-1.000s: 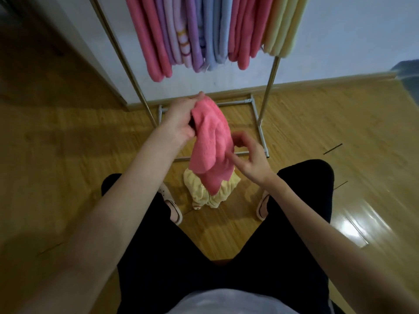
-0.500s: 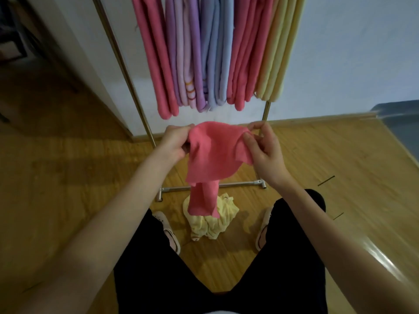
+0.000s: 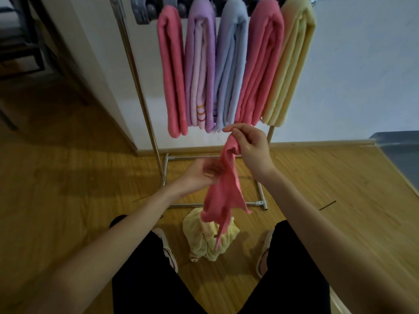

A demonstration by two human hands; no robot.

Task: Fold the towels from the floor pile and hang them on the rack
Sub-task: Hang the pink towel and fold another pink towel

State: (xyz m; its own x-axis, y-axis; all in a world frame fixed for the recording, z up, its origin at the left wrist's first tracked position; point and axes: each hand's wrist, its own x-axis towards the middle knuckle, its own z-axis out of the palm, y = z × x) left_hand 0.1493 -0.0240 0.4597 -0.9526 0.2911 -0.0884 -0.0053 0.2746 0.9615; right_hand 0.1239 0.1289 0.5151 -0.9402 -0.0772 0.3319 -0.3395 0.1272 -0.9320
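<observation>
A pink towel [image 3: 223, 191] hangs bunched in front of me. My right hand [image 3: 251, 148] pinches its top end at about the height of the hanging towels' lower edges. Lower and to the left, my left hand [image 3: 200, 175] touches the towel's side, its fingers blurred. A crumpled yellow towel [image 3: 208, 241] lies on the wooden floor between my feet. The metal rack [image 3: 136, 71] stands ahead against the wall, with several folded towels on its bar: pink [image 3: 172, 71], purple [image 3: 200, 69], blue [image 3: 230, 66], pink [image 3: 260, 62] and yellow [image 3: 290, 62].
The rack's base bars [image 3: 260, 196] lie on the floor just beyond the yellow towel. A white wall corner [image 3: 95, 71] juts out left of the rack. Dark furniture [image 3: 22, 41] stands at the far left, a grey surface [image 3: 399, 150] at the right edge.
The towel was spread between both hands at its top edge; now my right hand has lifted one end higher, my left hand has dropped to the side, and the towel hangs bunched.
</observation>
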